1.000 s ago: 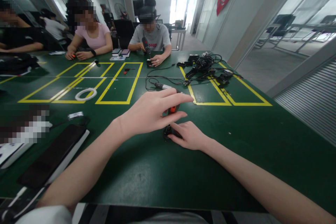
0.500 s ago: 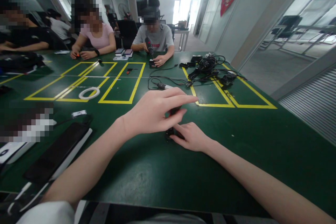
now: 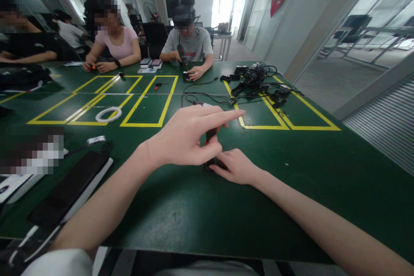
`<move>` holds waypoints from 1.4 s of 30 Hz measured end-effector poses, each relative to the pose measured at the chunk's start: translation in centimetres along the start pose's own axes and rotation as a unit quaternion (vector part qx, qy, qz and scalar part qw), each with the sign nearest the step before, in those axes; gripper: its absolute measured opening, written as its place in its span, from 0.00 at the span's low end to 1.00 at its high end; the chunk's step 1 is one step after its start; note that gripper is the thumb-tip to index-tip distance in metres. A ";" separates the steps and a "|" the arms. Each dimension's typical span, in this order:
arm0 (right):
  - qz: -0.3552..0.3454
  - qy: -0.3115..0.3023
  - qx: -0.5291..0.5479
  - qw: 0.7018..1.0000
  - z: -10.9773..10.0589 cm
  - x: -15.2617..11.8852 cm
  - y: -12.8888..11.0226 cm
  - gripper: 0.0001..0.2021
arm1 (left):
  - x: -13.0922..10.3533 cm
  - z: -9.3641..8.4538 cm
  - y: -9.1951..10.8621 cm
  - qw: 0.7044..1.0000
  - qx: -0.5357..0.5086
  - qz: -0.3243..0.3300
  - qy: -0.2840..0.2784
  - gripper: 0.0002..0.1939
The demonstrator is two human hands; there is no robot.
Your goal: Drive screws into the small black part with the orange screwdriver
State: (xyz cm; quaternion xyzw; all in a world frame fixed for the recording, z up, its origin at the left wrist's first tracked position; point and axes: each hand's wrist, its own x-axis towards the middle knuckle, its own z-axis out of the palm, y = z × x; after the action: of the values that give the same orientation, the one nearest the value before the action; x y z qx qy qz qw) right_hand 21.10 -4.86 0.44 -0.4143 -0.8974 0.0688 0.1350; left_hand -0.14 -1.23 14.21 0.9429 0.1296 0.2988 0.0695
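My left hand [image 3: 186,136] is in the middle of the view, above the green table. Its thumb and curled fingers pinch an upright black-and-red screwdriver [image 3: 211,134], while the index finger stretches out to the right. Much of the handle is behind the fingers, and its tip cannot be made out. Lower and to the right, my right hand [image 3: 238,167] rests at the tabletop. Its thumb and fingers close on a small black part [image 3: 209,166], directly below the screwdriver. Most of that part is covered by both hands.
Tangled black cables [image 3: 255,79] lie at the back right. A white ring of tape [image 3: 108,114] sits among yellow table markings. At left is a black phone-like device [image 3: 69,187] with white cables. Across the table, a person [image 3: 192,47] holds a power drill [image 3: 182,55]; other people sit further left.
My left thumb and fingers have shifted around the screwdriver, and more of its red-and-black handle shows. My right hand stays in place on the black part. The view has shifted slightly.
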 end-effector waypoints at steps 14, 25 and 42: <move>0.002 0.000 0.009 1.000 0.0 -0.3 0.2 0.13 | 0.1 0.4 0.2 0.999 -0.001 -0.015 -0.041 0.30; -0.003 -0.003 0.008 1.000 -0.1 -0.4 0.2 0.13 | 0.1 0.4 0.1 0.999 0.015 -0.019 -0.041 0.28; -0.010 0.008 0.009 1.000 0.0 -0.3 0.2 0.11 | 0.2 -0.2 0.0 0.996 0.078 -0.029 -0.030 0.11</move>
State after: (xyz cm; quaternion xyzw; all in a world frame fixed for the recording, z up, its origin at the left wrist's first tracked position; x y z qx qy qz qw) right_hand 21.42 -4.94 0.35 -0.4048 -0.8997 0.0720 0.1466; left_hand -0.11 -1.14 14.49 0.9498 0.1773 0.2575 0.0086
